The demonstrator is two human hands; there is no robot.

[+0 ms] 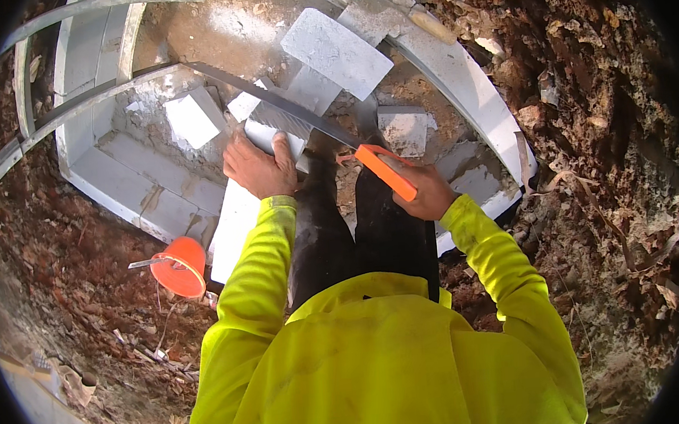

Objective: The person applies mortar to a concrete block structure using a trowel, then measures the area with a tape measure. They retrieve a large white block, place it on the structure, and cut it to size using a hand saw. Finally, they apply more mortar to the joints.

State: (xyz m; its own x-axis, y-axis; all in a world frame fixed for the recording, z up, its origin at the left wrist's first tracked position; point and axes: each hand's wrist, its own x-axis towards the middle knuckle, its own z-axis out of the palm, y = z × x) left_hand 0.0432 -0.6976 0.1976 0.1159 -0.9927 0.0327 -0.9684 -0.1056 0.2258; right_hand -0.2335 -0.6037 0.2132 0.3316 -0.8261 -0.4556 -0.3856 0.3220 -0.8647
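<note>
My right hand [426, 188] is closed round the orange handle of a handsaw [276, 100]. Its long grey blade slants up to the left and lies across the far end of a long white block [235, 215]. My left hand [260, 165] grips that block just on the near side of the blade, thumb toward the saw and fingers over the left edge. The block extends back beside my left leg, partly hidden by my left sleeve. How deep the blade sits in the block I cannot tell.
Cut white pieces, including a flat slab [336, 52] and a small block [194, 118], lie on the dirt ahead. Low white block walls [473, 96] surround me. A metal ladder-like frame [73, 112] leans at the left. An orange bucket [180, 269] stands on rough soil.
</note>
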